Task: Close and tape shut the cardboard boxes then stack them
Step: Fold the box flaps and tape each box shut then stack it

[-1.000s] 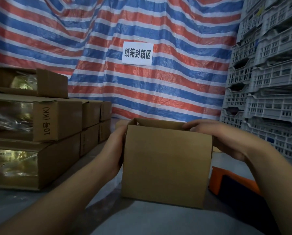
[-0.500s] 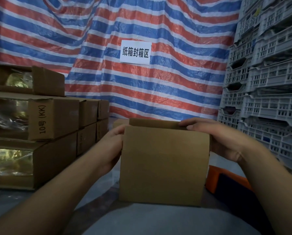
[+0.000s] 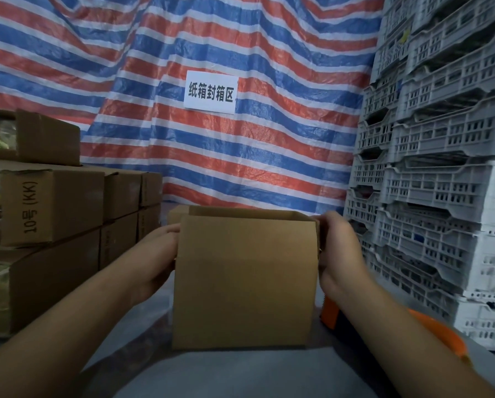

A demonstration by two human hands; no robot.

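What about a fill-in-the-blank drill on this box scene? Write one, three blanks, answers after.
1. The left hand and right hand hold the cardboard box by its two ____.
2. The stacked boxes stand on the person's ____ side.
3. The white sign hangs on the striped ____.

Missing words: sides; left; tarp

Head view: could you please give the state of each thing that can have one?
Cardboard box: upright, top not yet closed, untaped.
Left hand: holds the box's left side.
Right hand: holds its right side.
Stacked boxes: closed, piled.
Tape dispenser: lying unused.
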